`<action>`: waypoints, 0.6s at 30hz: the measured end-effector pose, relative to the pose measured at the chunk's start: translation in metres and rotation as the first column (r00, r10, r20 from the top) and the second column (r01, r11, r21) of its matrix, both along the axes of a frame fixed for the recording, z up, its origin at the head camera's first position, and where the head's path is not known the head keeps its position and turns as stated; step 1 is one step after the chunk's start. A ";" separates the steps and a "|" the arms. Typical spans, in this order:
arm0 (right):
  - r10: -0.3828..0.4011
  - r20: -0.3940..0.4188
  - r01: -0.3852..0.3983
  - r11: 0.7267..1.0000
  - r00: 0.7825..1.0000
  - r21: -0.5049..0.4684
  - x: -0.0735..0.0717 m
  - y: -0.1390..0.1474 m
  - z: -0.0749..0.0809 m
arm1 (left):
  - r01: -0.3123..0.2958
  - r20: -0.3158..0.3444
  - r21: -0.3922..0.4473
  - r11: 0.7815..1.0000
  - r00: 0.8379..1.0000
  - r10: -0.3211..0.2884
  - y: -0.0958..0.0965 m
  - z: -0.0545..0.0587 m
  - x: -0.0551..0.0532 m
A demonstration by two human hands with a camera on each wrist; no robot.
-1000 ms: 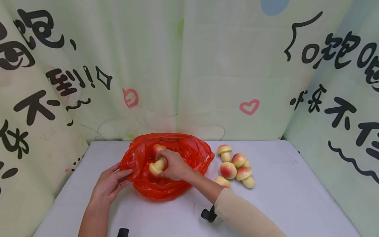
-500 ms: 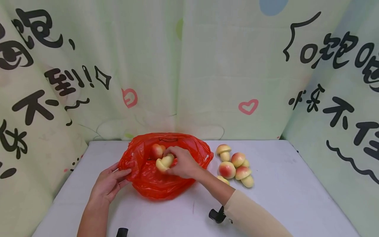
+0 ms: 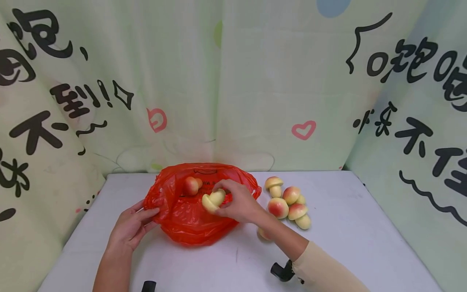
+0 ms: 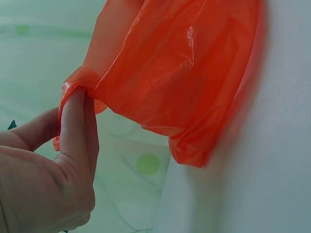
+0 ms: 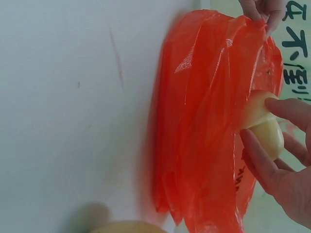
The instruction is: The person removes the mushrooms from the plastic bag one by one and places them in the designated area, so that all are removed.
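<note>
A red plastic bag (image 3: 189, 233) lies mouth-open on the table. My left hand (image 3: 127, 229) grips its left rim between thumb and fingers; the left wrist view shows the plastic (image 4: 170, 73) draped over those fingers (image 4: 73, 121). Over the bag's mouth, my right hand (image 3: 242, 202) pinches a toy mushroom (image 3: 211, 201), pale yellow with a rounded cap. Seen from the right wrist, thumb and fingers hold this mushroom (image 5: 267, 133) just at the bag's rim. Deeper inside, toward the back left, sits a red-and-yellow mushroom (image 3: 190, 185).
Several toy mushrooms (image 3: 278, 208) cluster on the white table (image 3: 343, 231) right of the bag. Another mushroom (image 3: 262, 234) is partly covered by my right forearm. A black wrist device (image 3: 282, 271) hangs below the right sleeve. A printed curtain (image 3: 255, 81) stands behind the table.
My right hand has moved right within the bag's mouth, carrying the pale mushroom away from the red one, which now shows more fully. The left hand keeps its grip on the rim.
</note>
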State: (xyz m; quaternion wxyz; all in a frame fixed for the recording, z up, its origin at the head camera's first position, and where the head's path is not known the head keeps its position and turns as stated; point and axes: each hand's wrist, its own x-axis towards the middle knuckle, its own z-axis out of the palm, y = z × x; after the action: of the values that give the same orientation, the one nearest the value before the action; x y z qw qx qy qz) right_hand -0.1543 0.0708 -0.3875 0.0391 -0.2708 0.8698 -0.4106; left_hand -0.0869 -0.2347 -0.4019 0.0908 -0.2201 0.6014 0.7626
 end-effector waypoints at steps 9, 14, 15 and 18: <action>-0.058 0.067 0.061 0.997 0.996 -0.054 0.013 0.026 0.004 | 0.005 0.007 0.001 1.000 1.000 -0.005 -0.003 -0.001 -0.001; -0.072 0.077 0.079 0.993 0.994 -0.091 0.018 0.038 0.004 | 0.005 0.006 -0.003 1.000 1.000 -0.005 -0.003 -0.001 -0.001; -0.077 0.077 0.084 0.992 0.994 -0.094 0.019 0.041 0.004 | 0.005 0.005 -0.001 1.000 1.000 -0.005 -0.003 -0.001 -0.001; -0.086 0.068 0.093 0.991 0.994 -0.100 0.023 0.049 0.005 | 0.003 0.004 0.003 1.000 1.000 -0.003 -0.003 -0.001 -0.001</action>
State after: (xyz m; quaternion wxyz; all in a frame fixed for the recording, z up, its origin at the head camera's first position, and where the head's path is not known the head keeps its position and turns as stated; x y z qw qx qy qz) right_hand -0.1312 0.1197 -0.3826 0.0343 -0.2199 0.8571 -0.4646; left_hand -0.0879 -0.2377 -0.4031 0.0934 -0.2206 0.6002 0.7631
